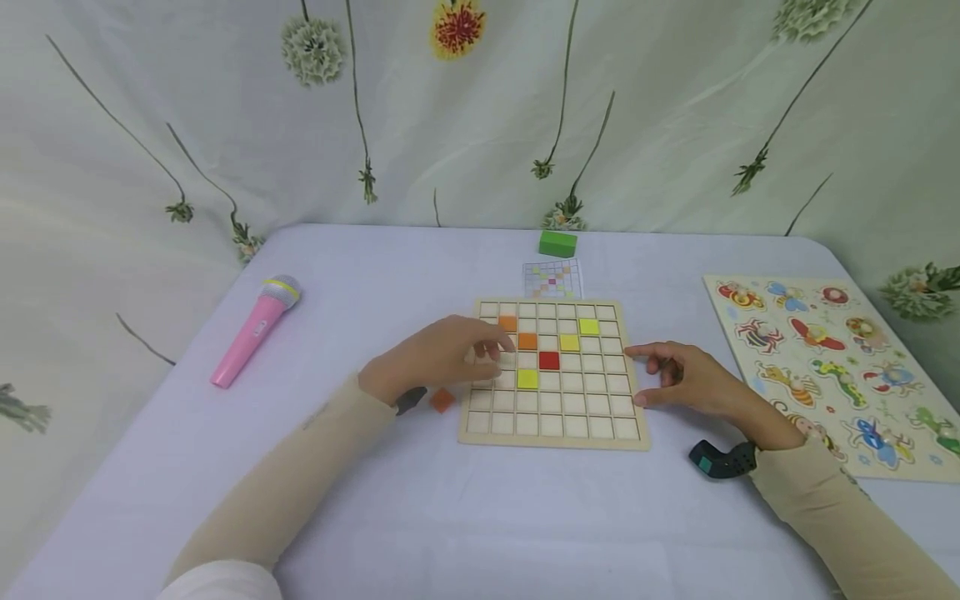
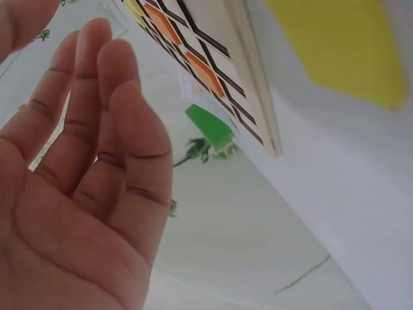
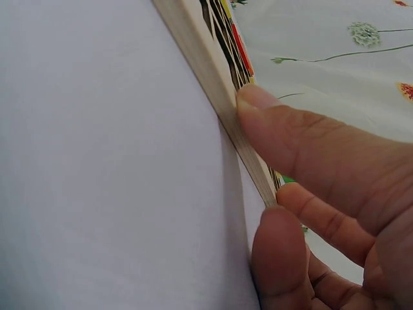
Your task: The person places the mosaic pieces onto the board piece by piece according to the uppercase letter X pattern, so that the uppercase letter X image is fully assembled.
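A wooden grid board [image 1: 555, 444] lies on the table with orange, yellow and red square tiles in some of its cells. My left hand [image 1: 457, 358] hovers over the board's left side, fingers loosely bent. Nothing shows between thumb and fingers in the left wrist view. With thumb and index finger stretched out, my right hand [image 1: 693, 383] touches the board's right edge. In the right wrist view the thumb [image 3: 284, 129] lies against the rim. One loose orange tile [image 1: 442, 400] sits left of the board. A blurred yellow piece [image 2: 348, 51] shows close to the left wrist camera.
Behind the board are a small printed pattern card [image 1: 553, 280] and a green block [image 1: 558, 244]. A pink toy microphone [image 1: 255, 333] lies at the left. An insect puzzle board [image 1: 832, 367] lies at the right, beside my right forearm. A flowered cloth [image 1: 480, 125] hangs at the back.
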The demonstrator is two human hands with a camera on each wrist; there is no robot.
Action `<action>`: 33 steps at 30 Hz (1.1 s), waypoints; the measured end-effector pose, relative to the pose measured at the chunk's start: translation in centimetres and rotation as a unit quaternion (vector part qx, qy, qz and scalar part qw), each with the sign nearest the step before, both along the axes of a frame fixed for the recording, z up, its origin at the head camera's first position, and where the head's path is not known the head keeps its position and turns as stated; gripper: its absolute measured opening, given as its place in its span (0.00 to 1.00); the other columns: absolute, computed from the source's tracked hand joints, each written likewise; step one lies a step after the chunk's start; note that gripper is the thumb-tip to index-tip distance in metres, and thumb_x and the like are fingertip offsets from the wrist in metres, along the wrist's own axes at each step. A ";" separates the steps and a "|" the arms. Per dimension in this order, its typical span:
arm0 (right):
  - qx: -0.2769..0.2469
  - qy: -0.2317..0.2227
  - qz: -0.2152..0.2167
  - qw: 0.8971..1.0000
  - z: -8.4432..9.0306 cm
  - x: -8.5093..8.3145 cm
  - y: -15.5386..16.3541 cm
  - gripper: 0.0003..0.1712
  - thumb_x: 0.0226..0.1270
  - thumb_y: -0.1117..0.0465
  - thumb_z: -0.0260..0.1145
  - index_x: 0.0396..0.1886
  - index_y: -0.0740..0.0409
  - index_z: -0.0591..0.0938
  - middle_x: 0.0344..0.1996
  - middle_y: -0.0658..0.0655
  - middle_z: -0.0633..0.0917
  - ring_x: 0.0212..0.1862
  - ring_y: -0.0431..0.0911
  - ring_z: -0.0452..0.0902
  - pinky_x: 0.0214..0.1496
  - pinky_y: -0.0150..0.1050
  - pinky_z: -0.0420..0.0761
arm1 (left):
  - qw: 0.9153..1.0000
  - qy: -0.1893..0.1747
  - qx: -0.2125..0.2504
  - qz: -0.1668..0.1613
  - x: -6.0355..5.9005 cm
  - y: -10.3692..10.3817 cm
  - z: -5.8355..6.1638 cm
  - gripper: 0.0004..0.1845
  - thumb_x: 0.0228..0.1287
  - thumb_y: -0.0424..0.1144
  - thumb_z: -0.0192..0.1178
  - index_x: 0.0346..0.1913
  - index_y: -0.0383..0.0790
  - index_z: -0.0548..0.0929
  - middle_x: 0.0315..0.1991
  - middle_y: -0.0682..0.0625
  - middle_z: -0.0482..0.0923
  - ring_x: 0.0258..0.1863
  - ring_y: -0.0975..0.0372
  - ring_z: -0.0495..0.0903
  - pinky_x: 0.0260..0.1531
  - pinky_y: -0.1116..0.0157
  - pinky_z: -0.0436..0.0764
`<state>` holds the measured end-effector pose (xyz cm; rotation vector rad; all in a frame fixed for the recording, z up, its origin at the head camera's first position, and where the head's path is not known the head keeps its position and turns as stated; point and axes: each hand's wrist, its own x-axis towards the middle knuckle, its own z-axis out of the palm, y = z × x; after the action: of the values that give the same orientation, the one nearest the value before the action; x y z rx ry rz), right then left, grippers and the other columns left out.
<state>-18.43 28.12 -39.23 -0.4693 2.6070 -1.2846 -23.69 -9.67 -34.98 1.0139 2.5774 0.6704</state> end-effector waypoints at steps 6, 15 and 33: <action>0.002 0.003 0.000 1.000 0.0 0.0 0.0 0.39 0.60 0.67 0.83 0.69 0.74 0.79 0.42 0.57 0.76 0.35 0.43 0.69 0.37 0.34 0.70 | 0.999 0.026 0.036 0.014 0.0 -2.4 0.3 0.19 0.76 0.36 0.68 0.66 0.44 0.86 0.47 0.54 0.86 0.50 0.58 0.81 0.53 0.56 0.82; -0.001 0.000 -0.002 1.000 0.1 0.1 -0.1 0.39 0.60 0.67 0.83 0.69 0.74 0.79 0.42 0.57 0.76 0.35 0.43 0.69 0.37 0.34 0.70 | 0.996 0.008 0.064 0.060 -0.7 -6.9 0.5 0.17 0.76 0.35 0.67 0.65 0.43 0.87 0.47 0.52 0.86 0.48 0.56 0.81 0.51 0.55 0.82; 0.017 0.000 0.000 1.000 0.0 0.2 0.0 0.40 0.61 0.67 0.83 0.71 0.73 0.77 0.43 0.57 0.76 0.35 0.43 0.68 0.37 0.35 0.70 | 0.990 -0.110 0.010 0.083 -1.5 -12.9 0.2 0.19 0.74 0.28 0.57 0.64 0.37 0.86 0.59 0.44 0.85 0.60 0.48 0.80 0.66 0.45 0.77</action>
<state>-18.21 28.15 -39.19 -0.4651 2.6245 -1.2382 -25.17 -22.62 -34.83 0.6905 2.4814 0.8022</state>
